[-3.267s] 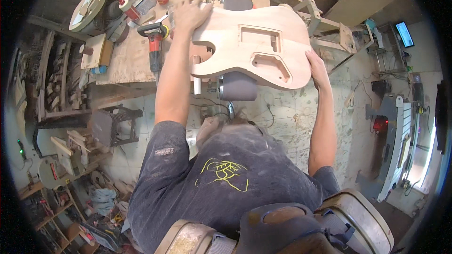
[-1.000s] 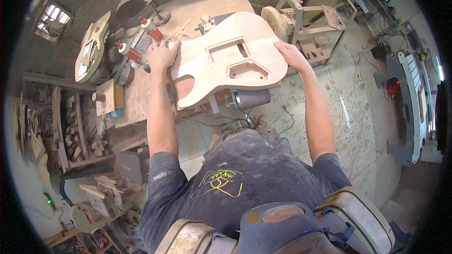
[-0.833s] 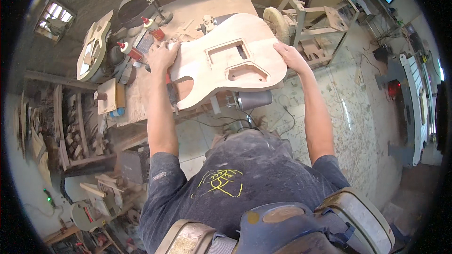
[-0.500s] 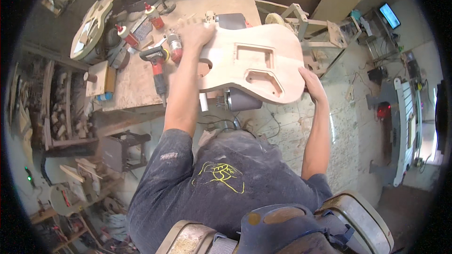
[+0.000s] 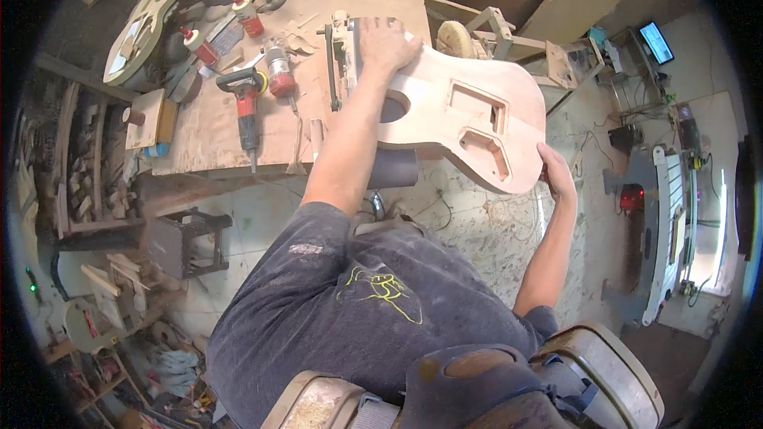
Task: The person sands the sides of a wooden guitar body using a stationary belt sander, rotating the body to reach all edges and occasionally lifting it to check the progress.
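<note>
My left hand (image 5: 386, 46) is closed on the upper left end of a pale wooden guitar body (image 5: 469, 71), over the belt-sanding machine (image 5: 338, 63) on the workbench's right part. My right hand (image 5: 556, 168) grips the body's lower right edge, its fingertips partly hidden. The body has two routed cavities facing up and a cutaway on the left. Beneath it a dark sanding drum (image 5: 391, 168) shows past the bench's front edge. Left of my left arm lie a red angle polisher (image 5: 248, 119) and a red-and-silver power tool (image 5: 282, 75).
The workbench (image 5: 207, 151) also carries glue bottles (image 5: 246, 17), a wooden block (image 5: 159, 119) and another guitar body (image 5: 143, 24). Behind are a wooden frame (image 5: 493, 28) and a round pad (image 5: 455, 40). A dark stool (image 5: 179, 242) stands lower left; a monitor (image 5: 656, 41) is upper right.
Over the last second both hands and the guitar body have shifted to the right, and the body's right end has swung down toward me. More of the sanding machine and tools on the bench now shows.
</note>
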Motion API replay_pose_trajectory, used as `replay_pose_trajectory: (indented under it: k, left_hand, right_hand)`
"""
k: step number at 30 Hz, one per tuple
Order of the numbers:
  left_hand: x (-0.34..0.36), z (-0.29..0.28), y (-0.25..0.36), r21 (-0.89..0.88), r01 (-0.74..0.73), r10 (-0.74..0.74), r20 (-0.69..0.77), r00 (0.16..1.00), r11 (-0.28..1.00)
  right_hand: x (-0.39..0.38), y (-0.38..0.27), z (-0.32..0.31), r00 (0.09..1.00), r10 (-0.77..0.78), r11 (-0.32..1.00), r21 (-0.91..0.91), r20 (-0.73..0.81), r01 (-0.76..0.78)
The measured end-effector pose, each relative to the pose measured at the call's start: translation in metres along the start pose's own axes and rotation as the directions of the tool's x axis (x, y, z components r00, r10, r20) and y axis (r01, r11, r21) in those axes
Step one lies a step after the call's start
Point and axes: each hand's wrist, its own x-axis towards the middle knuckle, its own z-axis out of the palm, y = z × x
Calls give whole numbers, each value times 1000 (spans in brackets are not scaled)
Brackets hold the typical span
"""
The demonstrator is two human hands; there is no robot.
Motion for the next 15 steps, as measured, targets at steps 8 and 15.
replay_pose_trajectory:
  k: [8, 15]
  left_hand:
    - [-38, -39, -87, 3, 117, -117, 79, 990, 993]
    - [-75, -91, -126, 49, 87, -99, 378, 921, 995]
  right_hand:
    - [45, -34, 68, 910, -400, 899, -148, 110, 413]
    - [98, -70, 151, 882, -375, 863, -242, 284, 444]
